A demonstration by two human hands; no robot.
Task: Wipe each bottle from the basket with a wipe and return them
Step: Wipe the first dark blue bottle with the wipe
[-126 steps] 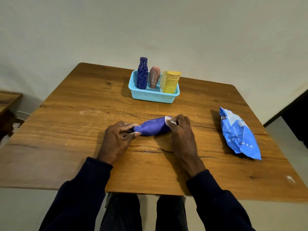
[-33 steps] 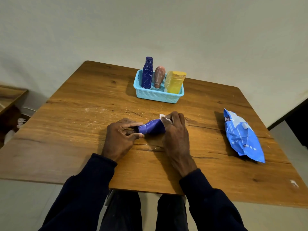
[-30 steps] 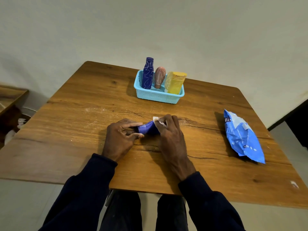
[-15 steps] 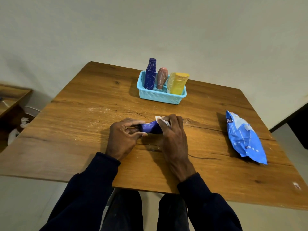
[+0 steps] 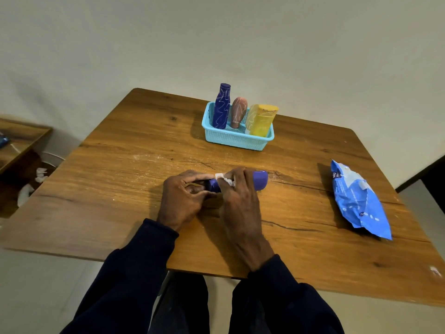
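A purple bottle (image 5: pixel 260 180) lies on its side on the wooden table (image 5: pixel 120 184), its base pointing right. My left hand (image 5: pixel 183 198) grips its cap end. My right hand (image 5: pixel 237 201) is wrapped over the bottle's middle and presses a white wipe (image 5: pixel 222 177) against it. The bottle's middle is hidden under my fingers. At the back stands a light blue basket (image 5: pixel 237 138) holding a dark blue bottle (image 5: pixel 221 106), a pinkish bottle (image 5: pixel 238 112) and a yellow bottle (image 5: pixel 261 119), all upright.
A blue pack of wipes (image 5: pixel 358 201) lies near the table's right edge. A low wooden shelf (image 5: pixel 16 143) stands off the table to the left, with white scraps on the floor below it.
My right hand with the wipe has slid left along the bottle toward the cap, uncovering the base end. The left hand keeps its grip on the cap end.
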